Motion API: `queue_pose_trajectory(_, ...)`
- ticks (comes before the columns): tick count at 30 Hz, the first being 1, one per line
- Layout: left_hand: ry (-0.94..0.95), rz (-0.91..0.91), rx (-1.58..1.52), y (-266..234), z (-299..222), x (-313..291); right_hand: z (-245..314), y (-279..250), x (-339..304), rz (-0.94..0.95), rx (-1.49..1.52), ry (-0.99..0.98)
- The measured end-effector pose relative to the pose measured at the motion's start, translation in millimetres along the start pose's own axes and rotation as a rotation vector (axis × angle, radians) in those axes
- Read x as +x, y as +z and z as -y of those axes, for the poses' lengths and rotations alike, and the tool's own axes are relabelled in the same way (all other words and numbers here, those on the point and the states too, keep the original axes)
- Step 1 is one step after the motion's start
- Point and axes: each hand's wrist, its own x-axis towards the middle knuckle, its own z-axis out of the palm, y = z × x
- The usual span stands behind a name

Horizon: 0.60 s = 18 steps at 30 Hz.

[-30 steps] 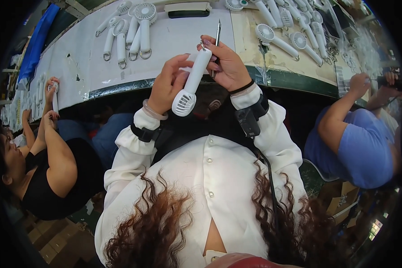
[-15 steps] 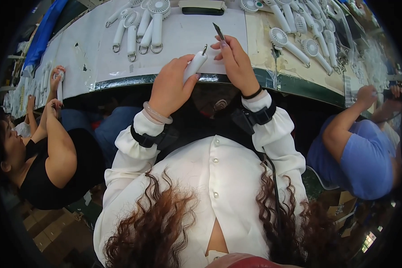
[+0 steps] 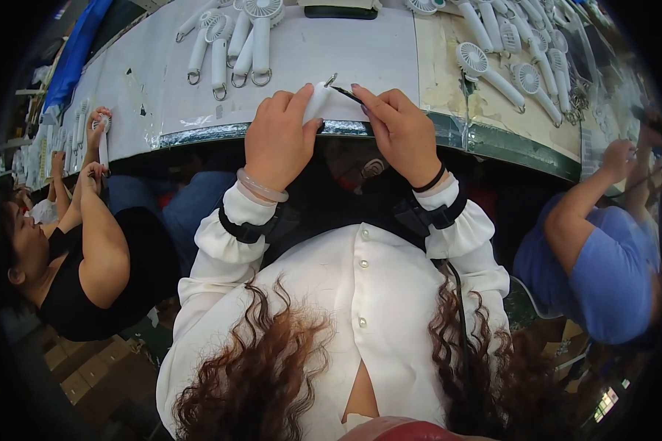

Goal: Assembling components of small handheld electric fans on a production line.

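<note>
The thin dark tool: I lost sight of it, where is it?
Head view, centre top: the thin dark tool is pinched in the right hand, its tip at the white fan handle.

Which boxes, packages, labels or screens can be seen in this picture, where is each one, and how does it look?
Cardboard boxes: on the floor at lower left, brown, rectangular, stacked close together.
Small lit screen: at the lower right rim, bright with coloured spots, too small to tell more.
No labels or signs can be made out on the worktable.

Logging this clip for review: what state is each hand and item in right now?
Left hand: closed around the white handheld fan.
White handheld fan: held at the table edge, mostly hidden.
Right hand: pinching a thin dark tool.
Thin dark tool: tip against the fan.
Fans on table: lying flat.
</note>
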Motion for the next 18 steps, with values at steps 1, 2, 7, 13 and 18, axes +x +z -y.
queue_pose_trajectory(1, 0.008, -0.012, 0.006, -0.2, -0.2, -0.3, 0.6, 1.0, -0.2, -0.002, -0.036, -0.01)
queue_pose_trajectory(2, 0.007, -0.009, 0.006, -0.4, -0.4, -0.4, 1.6, 1.2, -0.1, -0.002, -0.034, -0.008)
queue_pose_trajectory(7, -0.008, 0.013, 0.003, -2.0, -1.3, 0.1, 4.2, 0.8, 0.4, 0.017, -0.082, -0.022)
queue_pose_trajectory(13, -0.018, 0.01, 0.006, -1.9, -0.8, 0.6, 5.5, 1.9, -0.2, 0.021, -0.124, -0.036)
queue_pose_trajectory(18, -0.023, 0.018, 0.003, -2.9, -1.2, 1.5, 5.2, 2.4, -0.4, 0.03, -0.143, -0.039)
